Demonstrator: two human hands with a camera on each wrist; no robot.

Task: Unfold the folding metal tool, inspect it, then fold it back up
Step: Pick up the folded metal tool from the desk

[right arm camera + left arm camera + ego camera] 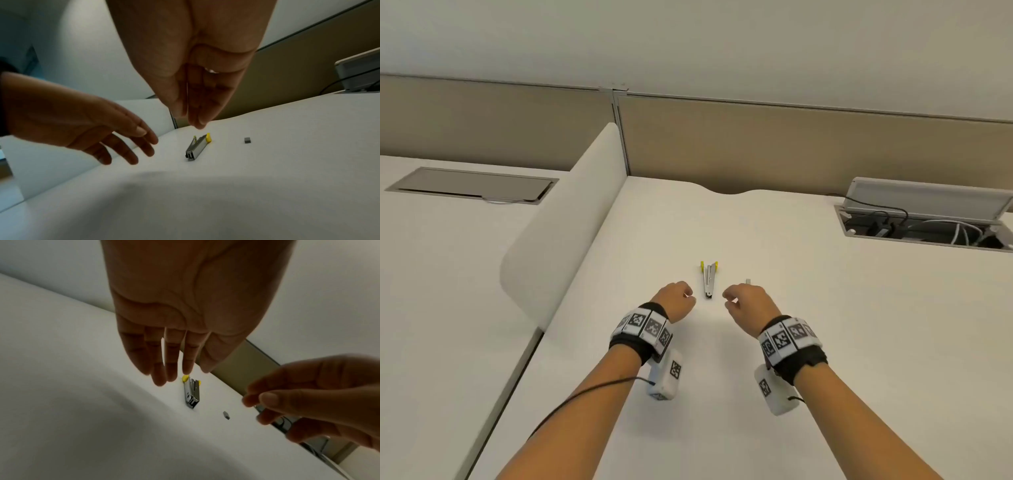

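The folding metal tool (709, 281) lies flat on the white desk (825, 342), a narrow silver piece with yellow tips at its far end. It also shows in the left wrist view as the tool (192, 394) and in the right wrist view as the tool (196, 148). My left hand (690, 297) hovers just left of its near end, fingers relaxed, holding nothing. My right hand (726, 296) hovers just right of it, fingers loosely bent and empty. Neither hand touches the tool. The left hand's fingers (164, 369) hang above the desk.
A small grey block (748, 281) sits on the desk right of the tool. A white curved divider (571, 222) stands at the left. An open cable tray (924, 229) with wires lies at the back right. Beige partition panels run along the back.
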